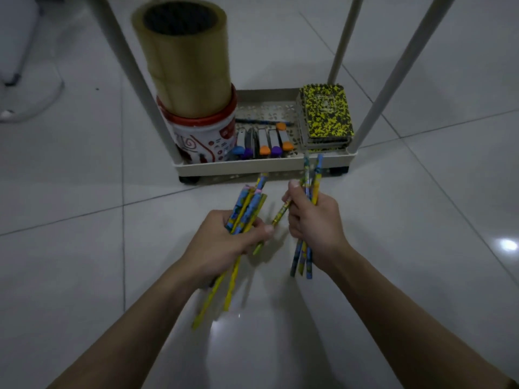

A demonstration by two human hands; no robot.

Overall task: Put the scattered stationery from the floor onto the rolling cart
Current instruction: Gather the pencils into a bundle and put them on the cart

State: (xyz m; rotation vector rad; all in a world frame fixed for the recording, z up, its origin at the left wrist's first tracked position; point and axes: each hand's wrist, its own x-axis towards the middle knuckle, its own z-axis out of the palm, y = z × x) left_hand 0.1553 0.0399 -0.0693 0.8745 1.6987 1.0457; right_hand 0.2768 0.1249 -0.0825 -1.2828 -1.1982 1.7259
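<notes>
My left hand (222, 245) grips a bundle of several yellow and blue patterned pencils (247, 209), their tips pointing toward the cart. My right hand (314, 226) holds another bunch of pencils (311, 178) upright, with one more pencil (280, 213) slanting between the two hands. Both hands hover over the floor just in front of the cream rolling cart's bottom tray (252, 164).
The tray holds a red-and-white can (205, 136) with stacked tape rolls (188, 63) on it, several cutters with coloured ends (266, 144), a pencil (264, 122) and a stack of yellow-black notebooks (325, 116). White cart posts (398, 77) rise around it. Glossy white tiles surround everything.
</notes>
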